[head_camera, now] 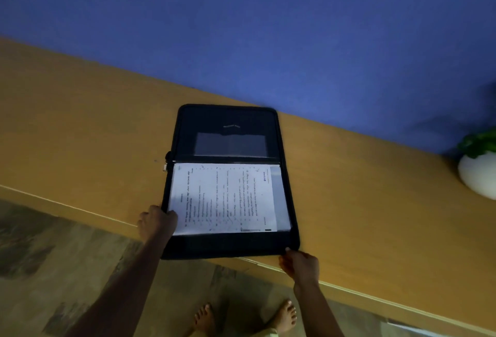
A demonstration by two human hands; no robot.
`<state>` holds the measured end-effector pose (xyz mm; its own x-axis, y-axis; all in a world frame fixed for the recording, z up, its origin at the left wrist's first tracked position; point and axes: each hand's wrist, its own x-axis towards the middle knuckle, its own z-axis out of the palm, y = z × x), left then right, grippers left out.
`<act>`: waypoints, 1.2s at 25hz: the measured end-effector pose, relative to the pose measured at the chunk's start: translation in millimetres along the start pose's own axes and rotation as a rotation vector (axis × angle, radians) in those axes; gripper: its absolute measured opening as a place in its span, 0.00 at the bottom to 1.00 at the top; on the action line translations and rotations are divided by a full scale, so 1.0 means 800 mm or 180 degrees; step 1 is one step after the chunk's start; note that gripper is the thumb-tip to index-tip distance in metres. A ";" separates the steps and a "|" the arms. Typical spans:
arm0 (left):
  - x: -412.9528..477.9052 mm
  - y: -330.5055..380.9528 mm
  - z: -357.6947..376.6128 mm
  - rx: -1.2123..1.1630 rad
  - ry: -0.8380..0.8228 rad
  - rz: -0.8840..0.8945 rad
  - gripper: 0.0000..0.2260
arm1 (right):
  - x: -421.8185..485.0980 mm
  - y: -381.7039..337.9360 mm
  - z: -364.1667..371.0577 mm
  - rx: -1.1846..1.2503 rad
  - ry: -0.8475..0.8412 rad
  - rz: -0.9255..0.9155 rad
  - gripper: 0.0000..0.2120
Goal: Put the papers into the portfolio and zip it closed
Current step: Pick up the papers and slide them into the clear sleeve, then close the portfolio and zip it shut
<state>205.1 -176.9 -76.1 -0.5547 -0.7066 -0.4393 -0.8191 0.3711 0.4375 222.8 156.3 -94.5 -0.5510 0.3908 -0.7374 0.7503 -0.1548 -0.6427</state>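
A black zip portfolio [228,245] lies open on the wooden table [80,127], its far half against the blue wall. White printed papers [225,199] rest flat in the near half. My left hand [155,222] grips the portfolio's near-left edge, thumb touching the papers' corner. My right hand [300,264] pinches the near-right corner of the portfolio. The zipper pull [165,167] shows at the left end of the spine.
A white round pot with a green plant [479,173] stands at the table's right end by the wall. The table's front edge runs diagonally under the portfolio's near side. Patterned floor and bare feet [241,318] lie below.
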 end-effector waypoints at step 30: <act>0.002 0.032 -0.009 -0.2249 -0.0586 -0.0787 0.09 | -0.022 -0.016 -0.015 -0.0121 0.0836 -0.0332 0.12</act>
<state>184.4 -173.2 -59.9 -0.4336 -0.5843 -0.6860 -0.6689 -0.3013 0.6795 227.6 162.4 -70.5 -0.5162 0.6253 -0.5853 0.7104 -0.0691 -0.7004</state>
